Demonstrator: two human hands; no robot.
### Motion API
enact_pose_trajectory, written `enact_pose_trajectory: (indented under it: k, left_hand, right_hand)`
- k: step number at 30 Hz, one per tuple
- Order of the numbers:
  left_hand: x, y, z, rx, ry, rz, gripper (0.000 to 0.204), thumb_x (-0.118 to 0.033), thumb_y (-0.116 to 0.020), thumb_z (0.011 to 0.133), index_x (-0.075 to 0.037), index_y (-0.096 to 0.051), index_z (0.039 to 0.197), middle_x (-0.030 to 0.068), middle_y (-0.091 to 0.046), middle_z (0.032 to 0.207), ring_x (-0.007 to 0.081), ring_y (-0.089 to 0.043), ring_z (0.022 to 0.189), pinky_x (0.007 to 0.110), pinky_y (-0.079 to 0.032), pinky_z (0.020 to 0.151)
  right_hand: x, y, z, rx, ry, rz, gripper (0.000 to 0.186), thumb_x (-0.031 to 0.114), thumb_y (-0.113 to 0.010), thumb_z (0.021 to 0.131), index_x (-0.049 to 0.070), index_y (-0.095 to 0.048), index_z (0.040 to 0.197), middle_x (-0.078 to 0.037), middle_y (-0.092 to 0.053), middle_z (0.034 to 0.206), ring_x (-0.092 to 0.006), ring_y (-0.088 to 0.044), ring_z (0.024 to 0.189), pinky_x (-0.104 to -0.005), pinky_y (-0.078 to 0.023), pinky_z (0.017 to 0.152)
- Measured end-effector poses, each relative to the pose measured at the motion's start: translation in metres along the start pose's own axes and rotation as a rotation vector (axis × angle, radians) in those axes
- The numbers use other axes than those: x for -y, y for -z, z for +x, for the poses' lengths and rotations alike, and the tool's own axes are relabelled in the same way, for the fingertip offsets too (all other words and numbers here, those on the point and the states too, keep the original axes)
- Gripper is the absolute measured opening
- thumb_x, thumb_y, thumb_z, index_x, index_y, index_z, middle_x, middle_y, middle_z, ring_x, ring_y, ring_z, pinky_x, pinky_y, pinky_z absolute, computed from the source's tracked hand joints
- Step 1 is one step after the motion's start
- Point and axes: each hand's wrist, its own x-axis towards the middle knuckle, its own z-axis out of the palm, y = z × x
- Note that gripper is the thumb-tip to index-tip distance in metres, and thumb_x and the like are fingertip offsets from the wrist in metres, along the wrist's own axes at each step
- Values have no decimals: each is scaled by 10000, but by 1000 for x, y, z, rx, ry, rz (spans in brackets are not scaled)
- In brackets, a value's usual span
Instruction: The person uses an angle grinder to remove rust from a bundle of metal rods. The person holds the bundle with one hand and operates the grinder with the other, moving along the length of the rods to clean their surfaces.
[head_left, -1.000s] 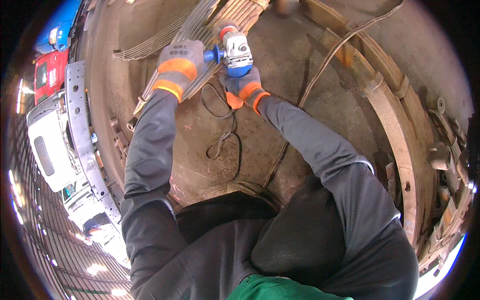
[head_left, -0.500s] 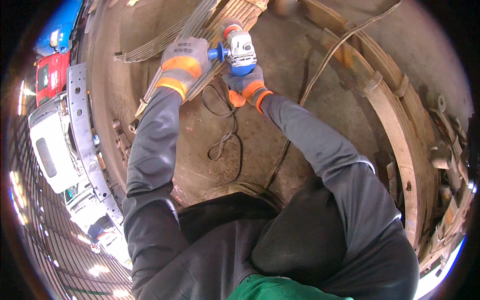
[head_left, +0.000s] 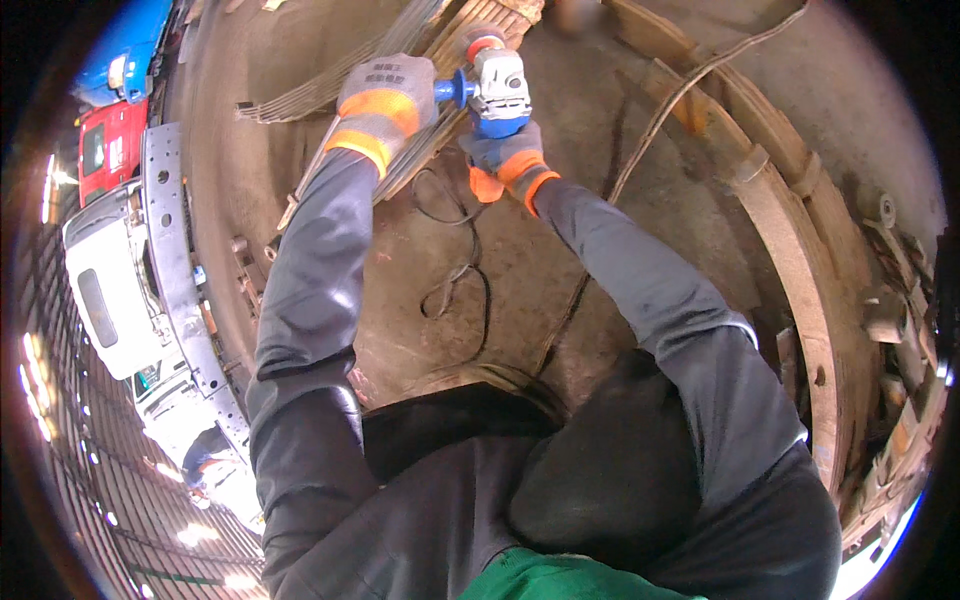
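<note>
Both my hands wear grey work gloves with orange bands. An angle grinder, white and blue with an orange-red ring near its head, is between them. My left hand is closed around its blue side handle. Below the body, my right hand wraps round the rear grip, which the fingers mostly hide. At its far end, the grinder's head lies over a stack of long, flat metal leaf springs. The disc is blurred, and I cannot tell whether it touches the metal.
Loops of dark cable lie on the concrete floor near my legs. A thicker hose crosses on the right. Large curved leaf springs and metal parts are stacked at the right. Trucks and a drilled frame rail stand left.
My hands and the grinder have moved slightly away from me and to the right over the leaf springs. Both hands keep their hold. The whole view has shifted slightly.
</note>
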Motion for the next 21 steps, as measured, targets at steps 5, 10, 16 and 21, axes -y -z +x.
enact_pose_trajectory:
  k: [5, 10, 16, 21]
  left_hand:
    - [3, 3, 5, 35, 11, 10, 259, -179, -644, 843, -109, -761, 1062, 176, -730, 1078, 366, -709, 1007, 469, -560, 860]
    - [7, -7, -4, 88, 60, -28, 247, -171, -629, 855, -127, -760, 1060, 172, -726, 1100, 368, -695, 1048, 466, -550, 893]
    - [17, -24, -22, 166, 129, -41, 265, -211, -620, 862, -150, -756, 1080, 167, -717, 1133, 370, -687, 1065, 467, -543, 903]
    - [20, -33, -27, 168, 92, -39, 272, -219, -619, 854, -117, -755, 1066, 179, -722, 1097, 378, -696, 1026, 465, -545, 884]
  right_hand:
    - [1, 3, 2, 32, -25, 95, 327, 338, -750, 773, 144, -699, 1031, -15, -720, 922, -198, -679, 842, -343, -551, 787]
    - [-7, -7, -5, 34, -12, -50, 368, 387, -758, 785, 140, -701, 1051, -11, -734, 960, -209, -685, 884, -362, -548, 820]
    - [-16, -28, -16, 88, -56, 22, 417, 399, -752, 805, 142, -690, 1127, -33, -732, 1098, -217, -683, 989, -349, -538, 888]
    - [-18, -31, -15, 231, -29, -129, 463, 379, -745, 789, 156, -660, 1186, -30, -716, 1134, -209, -671, 1035, -331, -521, 933]
